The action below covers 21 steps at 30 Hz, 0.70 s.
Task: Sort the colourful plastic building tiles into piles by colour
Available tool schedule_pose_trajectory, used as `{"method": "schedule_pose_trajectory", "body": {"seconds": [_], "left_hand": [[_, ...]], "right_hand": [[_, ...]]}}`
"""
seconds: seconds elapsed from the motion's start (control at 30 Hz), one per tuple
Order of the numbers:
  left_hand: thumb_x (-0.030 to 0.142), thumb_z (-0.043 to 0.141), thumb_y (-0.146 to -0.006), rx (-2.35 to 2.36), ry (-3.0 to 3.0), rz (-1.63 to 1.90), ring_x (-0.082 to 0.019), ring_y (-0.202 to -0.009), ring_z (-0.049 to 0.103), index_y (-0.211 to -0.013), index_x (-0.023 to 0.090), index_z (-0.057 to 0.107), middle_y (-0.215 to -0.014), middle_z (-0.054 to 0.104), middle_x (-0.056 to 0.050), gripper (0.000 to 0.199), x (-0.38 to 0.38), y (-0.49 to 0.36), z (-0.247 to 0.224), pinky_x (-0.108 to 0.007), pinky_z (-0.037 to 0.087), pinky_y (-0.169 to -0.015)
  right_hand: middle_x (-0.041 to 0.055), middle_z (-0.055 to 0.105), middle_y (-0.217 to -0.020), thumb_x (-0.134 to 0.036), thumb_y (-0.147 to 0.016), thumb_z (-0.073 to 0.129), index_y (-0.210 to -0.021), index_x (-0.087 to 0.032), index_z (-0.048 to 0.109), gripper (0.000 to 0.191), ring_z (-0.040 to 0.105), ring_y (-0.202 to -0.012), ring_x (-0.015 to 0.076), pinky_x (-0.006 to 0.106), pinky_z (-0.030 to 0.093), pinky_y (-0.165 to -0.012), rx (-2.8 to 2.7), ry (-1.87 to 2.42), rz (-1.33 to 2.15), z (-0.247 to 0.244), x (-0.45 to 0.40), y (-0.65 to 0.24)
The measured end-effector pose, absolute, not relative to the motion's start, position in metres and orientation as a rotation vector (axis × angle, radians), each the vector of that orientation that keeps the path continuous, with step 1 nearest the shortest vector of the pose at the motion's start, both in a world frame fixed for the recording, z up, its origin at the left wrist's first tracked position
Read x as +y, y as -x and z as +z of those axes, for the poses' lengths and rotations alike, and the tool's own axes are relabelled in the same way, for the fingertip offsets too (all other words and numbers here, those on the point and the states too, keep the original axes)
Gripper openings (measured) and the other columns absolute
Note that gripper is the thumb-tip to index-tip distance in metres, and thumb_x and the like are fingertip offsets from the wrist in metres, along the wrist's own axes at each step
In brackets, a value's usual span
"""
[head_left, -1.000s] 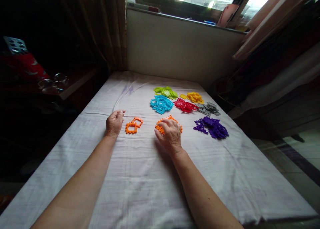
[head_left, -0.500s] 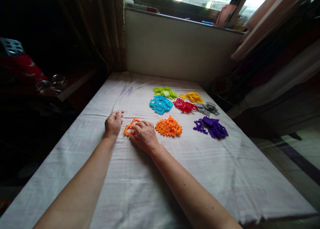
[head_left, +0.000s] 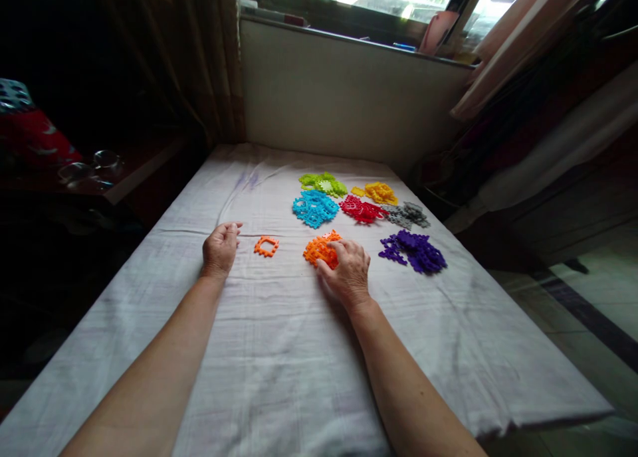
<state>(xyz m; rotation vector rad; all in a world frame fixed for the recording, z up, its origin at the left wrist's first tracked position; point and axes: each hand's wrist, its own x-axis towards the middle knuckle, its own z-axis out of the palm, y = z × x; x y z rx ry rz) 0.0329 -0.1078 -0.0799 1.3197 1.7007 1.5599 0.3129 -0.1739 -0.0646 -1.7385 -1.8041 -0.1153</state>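
My left hand (head_left: 220, 250) rests on the cloth as a loose fist, thumb on top, and no piece shows in it. To its right, apart from it, lies a single orange square frame (head_left: 266, 246) with toothed edges. My right hand (head_left: 349, 271) is at the pile of orange interlocking tiles (head_left: 319, 249). Its thumb and fingers are curved around an orange tile at the pile's right side. The hand covers that part of the pile, so the tile's full shape is hidden.
Behind are piles of blue (head_left: 315, 209), lime green (head_left: 323, 183), red (head_left: 361, 209), yellow (head_left: 381, 192) and grey (head_left: 407, 214) tiles. A purple pile (head_left: 419, 251) lies to the right. A white cloth (head_left: 279, 351) covers the table. Glasses (head_left: 107, 161) lie on a side surface at left.
My right hand has moved right, from the orange pieces near my left hand to the orange pile. One orange frame is left in that spot. My left hand stays closed in place.
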Motion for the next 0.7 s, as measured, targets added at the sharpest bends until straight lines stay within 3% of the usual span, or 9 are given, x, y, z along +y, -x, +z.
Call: {"method": "schedule_pose_trajectory", "body": {"seconds": [0.37, 0.6, 0.7], "left_hand": [[0.054, 0.051, -0.084, 1.68, -1.315, 1.566, -0.014, -0.064, 0.063, -0.096, 0.019, 0.073, -0.081, 0.07, -0.004, 0.043, -0.107, -0.032, -0.081, -0.026, 0.053, -0.06], [0.054, 0.052, -0.084, 1.67, -1.299, 1.583, -0.016, -0.071, 0.066, -0.095, 0.02, 0.072, -0.084, 0.072, -0.005, 0.042, -0.107, -0.032, -0.082, -0.026, 0.054, -0.061], [0.054, 0.051, -0.084, 1.669, -1.292, 1.585, -0.016, -0.072, 0.067, -0.095, 0.019, 0.073, -0.083, 0.072, -0.005, 0.042, -0.106, -0.031, -0.083, -0.025, 0.055, -0.061]], "right_hand": [[0.009, 0.067, -0.123, -0.036, -0.086, 0.066, -0.105, -0.025, 0.071, 0.022, 0.05, -0.123, 0.0293, 0.044, 0.033, -0.103, -1.933, 1.605, -0.121, -0.054, -0.172, -0.287], [0.0098, 0.06, -0.141, -0.041, -0.087, 0.066, -0.123, -0.026, 0.066, 0.039, 0.045, -0.134, 0.0326, 0.05, 0.03, -0.109, -2.235, 1.572, 0.066, -0.044, -0.152, -0.227], [0.0098, 0.065, -0.135, -0.041, -0.09, 0.064, -0.123, -0.025, 0.066, 0.037, 0.046, -0.132, 0.0319, 0.05, 0.031, -0.109, -2.288, 1.583, 0.115, -0.043, -0.146, -0.212]]}}
